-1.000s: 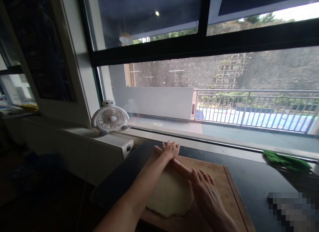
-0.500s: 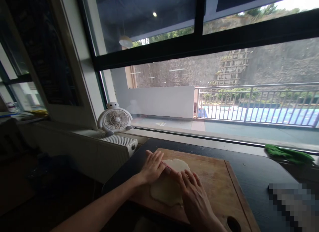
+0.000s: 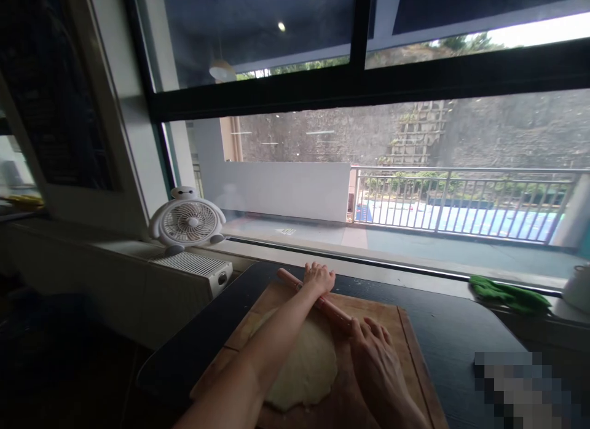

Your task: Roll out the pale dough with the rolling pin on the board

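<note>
A pinkish rolling pin (image 3: 334, 310) lies slanted across the far part of a wooden board (image 3: 389, 315). My left hand (image 3: 319, 278) is closed over the pin near its far left end, with that arm reaching above the dough. At the pin's near right end, my right hand (image 3: 374, 358) curls its fingers on it. Below the pin, a flat, pale sheet of dough (image 3: 306, 367) rests on the board, partly covered by my left forearm.
The board lies on a dark table (image 3: 461, 330) beside the window. A white fan (image 3: 188, 223) stands left, behind a white vented box (image 3: 198, 270). On the sill at right are a green cloth (image 3: 509, 295) and a white container (image 3: 578, 294). A blurred-out object (image 3: 525, 386) sits at lower right.
Both hands have pushed the rolling pin away from me, from across the dough to beyond its far edge. More dough shows now, and the view has shifted slightly right.
</note>
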`<state>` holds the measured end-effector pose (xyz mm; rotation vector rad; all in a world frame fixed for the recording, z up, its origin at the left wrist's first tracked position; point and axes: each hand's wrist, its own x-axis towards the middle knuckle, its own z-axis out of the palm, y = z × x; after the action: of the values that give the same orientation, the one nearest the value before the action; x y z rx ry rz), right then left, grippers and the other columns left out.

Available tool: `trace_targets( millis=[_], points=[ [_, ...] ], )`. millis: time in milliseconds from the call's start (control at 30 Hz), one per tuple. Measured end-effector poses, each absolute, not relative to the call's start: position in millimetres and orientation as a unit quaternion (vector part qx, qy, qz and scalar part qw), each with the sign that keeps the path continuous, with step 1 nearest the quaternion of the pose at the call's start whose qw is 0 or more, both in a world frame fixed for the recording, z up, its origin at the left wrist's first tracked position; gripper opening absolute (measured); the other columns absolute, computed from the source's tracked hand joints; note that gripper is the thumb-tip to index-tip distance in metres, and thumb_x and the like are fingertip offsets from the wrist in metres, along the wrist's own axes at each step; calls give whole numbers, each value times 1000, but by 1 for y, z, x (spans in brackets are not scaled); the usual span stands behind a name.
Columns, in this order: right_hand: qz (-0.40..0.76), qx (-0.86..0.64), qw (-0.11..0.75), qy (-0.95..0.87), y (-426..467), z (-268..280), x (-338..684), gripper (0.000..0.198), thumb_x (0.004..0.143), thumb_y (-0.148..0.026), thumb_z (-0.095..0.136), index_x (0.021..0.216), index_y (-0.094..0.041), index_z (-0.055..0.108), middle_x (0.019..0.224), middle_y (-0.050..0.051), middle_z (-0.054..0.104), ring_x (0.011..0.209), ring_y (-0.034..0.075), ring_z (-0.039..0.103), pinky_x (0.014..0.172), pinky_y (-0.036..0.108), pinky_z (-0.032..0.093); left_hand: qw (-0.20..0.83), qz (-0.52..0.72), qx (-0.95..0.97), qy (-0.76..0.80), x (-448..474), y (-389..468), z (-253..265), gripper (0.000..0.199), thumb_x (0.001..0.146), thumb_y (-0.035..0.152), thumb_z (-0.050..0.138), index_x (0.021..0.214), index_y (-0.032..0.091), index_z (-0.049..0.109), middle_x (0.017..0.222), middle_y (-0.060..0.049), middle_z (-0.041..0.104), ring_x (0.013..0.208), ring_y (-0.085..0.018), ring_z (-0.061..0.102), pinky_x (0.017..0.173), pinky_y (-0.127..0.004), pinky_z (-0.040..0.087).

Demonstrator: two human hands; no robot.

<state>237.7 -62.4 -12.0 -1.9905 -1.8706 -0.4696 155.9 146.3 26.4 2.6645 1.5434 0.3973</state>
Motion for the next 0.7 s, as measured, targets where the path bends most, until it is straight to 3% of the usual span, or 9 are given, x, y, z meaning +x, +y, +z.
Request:
trace_targets(
  millis=[167,267,400,600,700],
  points=[
    [-149,-676,226,-686,-69,-3,224,37,85,-10,38,117,-18,52,108,6,59,116,21,41,97,36,30,-16,91,876,474,119,123,21,31,89,27,32,94,21,62,104,-9,63,105,-25,51,97,-50,27],
    [-139,-649,244,-707,-75,5,210,30,84,-10,40,105,-21,58,97,4,60,113,20,43,97,35,29,-32,78,888,453,73,101,14,30,88,27,35,105,26,59,119,-4,56,119,-25,40,102,-49,21],
    [-154,-611,257,-733,-80,5,195,37,84,-12,44,119,-23,50,99,3,59,110,18,43,99,34,27,-12,103,891,442,32,85,6,43,92,35,20,125,27,47,135,-1,42,127,-22,28,106,-45,17],
    [-134,-650,231,-711,-77,5,207,22,84,-15,44,100,-18,59,94,6,59,110,22,43,95,35,30,-5,103,879,466,69,104,8,41,89,36,29,125,26,47,135,-3,42,129,-26,25,105,-51,14],
    [-132,-674,220,-693,-75,4,225,22,84,-11,41,96,-18,59,95,6,59,108,21,44,94,35,31,9,113,872,477,108,122,13,38,88,38,32,118,25,52,129,-7,49,124,-29,33,101,-56,17]
  ],
)
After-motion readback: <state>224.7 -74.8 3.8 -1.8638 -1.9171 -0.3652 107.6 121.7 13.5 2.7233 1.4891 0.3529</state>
